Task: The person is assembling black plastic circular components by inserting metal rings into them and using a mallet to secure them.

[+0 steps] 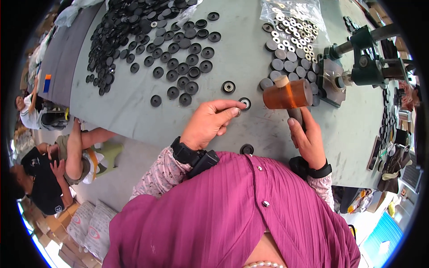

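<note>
My left hand (209, 121) reaches over the grey table, fingers curled, thumb and forefinger nearly together. Its forefinger tip touches a small black round cap (245, 103) with a metal ring set in it. At the thumb tip a small greyish thing partly shows, too hidden to name. In my right hand (309, 138) is a mallet (286, 95) with an amber-brown cylindrical head, raised just right of that cap; its dark handle is wrapped by my fingers. A similar ringed cap (228, 87) lies farther off, and a plain black cap (246, 149) is close to my body.
Many black caps (172, 75) spread over the table's far left. Grey discs (289, 67) and pale washers (292, 33) on a clear plastic bag lie at far right, beside a dark green press (362, 62). A seated person (44, 174) is at left.
</note>
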`<action>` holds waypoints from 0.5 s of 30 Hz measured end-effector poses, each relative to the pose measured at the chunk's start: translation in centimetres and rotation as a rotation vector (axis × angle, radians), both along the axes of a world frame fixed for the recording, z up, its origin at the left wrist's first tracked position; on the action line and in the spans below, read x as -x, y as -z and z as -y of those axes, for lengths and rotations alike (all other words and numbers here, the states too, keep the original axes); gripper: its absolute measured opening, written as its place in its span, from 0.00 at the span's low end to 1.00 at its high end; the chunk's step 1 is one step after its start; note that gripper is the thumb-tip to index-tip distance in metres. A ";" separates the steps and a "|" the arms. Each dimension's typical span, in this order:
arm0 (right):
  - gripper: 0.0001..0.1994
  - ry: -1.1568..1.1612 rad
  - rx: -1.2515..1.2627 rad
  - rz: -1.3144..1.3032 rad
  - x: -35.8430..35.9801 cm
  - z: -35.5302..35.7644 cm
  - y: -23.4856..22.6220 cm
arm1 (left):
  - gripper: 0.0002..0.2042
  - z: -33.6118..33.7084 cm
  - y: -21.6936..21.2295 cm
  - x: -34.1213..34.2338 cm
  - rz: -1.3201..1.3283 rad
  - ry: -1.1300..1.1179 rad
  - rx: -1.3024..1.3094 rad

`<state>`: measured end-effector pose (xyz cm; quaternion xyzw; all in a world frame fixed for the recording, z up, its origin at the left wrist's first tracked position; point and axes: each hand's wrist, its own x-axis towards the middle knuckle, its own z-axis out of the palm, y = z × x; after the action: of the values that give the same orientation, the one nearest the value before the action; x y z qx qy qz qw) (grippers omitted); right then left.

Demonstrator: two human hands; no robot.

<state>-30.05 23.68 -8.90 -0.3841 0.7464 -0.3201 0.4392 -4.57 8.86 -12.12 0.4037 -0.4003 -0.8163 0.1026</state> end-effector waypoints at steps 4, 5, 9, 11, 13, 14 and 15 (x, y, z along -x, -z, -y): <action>0.22 -0.004 0.136 0.003 0.7 -1.6 1.3 | 0.12 -0.9 -0.7 -0.3 0.043 0.271 0.375; 0.22 -0.014 0.085 -0.042 0.6 -1.7 0.8 | 0.12 -1.1 -0.9 -0.6 0.016 0.364 0.426; 0.21 -0.042 0.167 0.003 1.3 -3.2 2.7 | 0.10 -1.4 0.9 1.0 -0.194 0.496 0.578; 0.21 0.011 0.058 0.080 1.1 -3.8 1.8 | 0.07 -1.9 0.2 1.2 -0.142 0.278 0.798; 0.19 -0.103 0.193 -0.098 1.6 -3.9 2.4 | 0.07 -1.5 3.0 0.8 -0.089 0.186 1.043; 0.19 -0.106 0.126 -0.063 1.8 -3.8 2.0 | 0.08 -1.2 4.1 0.3 -0.077 0.150 1.231; 0.20 -0.096 0.050 -0.031 2.0 -4.0 1.9 | 0.08 -1.1 4.0 -0.1 -0.073 0.141 1.244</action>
<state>-32.10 27.65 -10.78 -0.4353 0.7254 -0.3111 0.4330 -4.46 9.97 -16.09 0.2131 -0.8223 -0.4486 0.2778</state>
